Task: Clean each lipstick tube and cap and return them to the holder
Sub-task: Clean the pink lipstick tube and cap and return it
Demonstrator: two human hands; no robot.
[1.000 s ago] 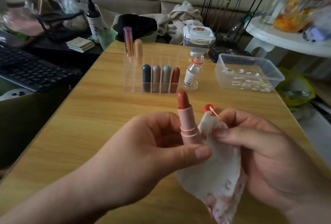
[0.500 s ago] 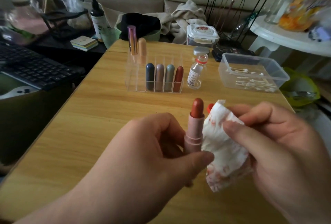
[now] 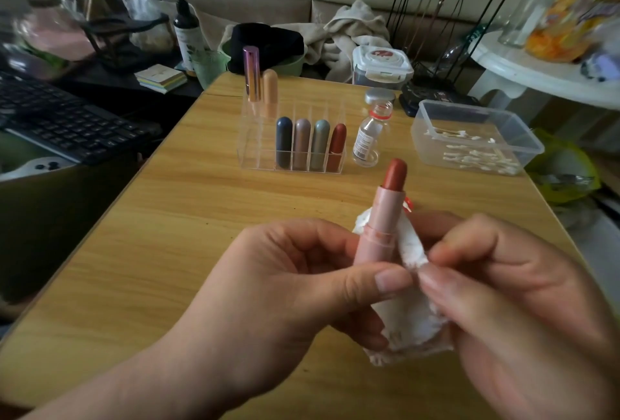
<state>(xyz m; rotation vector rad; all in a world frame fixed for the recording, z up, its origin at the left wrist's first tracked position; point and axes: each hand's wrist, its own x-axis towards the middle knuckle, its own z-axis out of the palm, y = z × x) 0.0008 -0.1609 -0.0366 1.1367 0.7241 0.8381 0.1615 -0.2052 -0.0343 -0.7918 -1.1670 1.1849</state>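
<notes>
Now: tube upright in the left hand, wipe at its right flank

The left hand [image 3: 295, 285] pinches the pink lipstick tube [image 3: 378, 235] low on its barrel, between thumb and curled fingers. The tube's long axis stands nearly upright and leans a little to the right, with the red-brown bullet wound out at the top. The right hand [image 3: 503, 302] pinches a stained white wipe [image 3: 411, 315] against the tube's right side and round behind it, and the two thumbs almost touch. The bare barrel lies above the left thumb, so the wiping stroke probably runs upward along that axis. The right hand is the nearer one to do it.

The clear holder [image 3: 254, 151] stands well apart, ahead and slightly left on the table. It holds six lipsticks, four in the front row and two behind. The front slot to the left of the four appears free. There is one tube in hand, one wipe and one small bottle [image 3: 368, 138] just beside the holder. This tube's cap cannot be picked out.
</notes>
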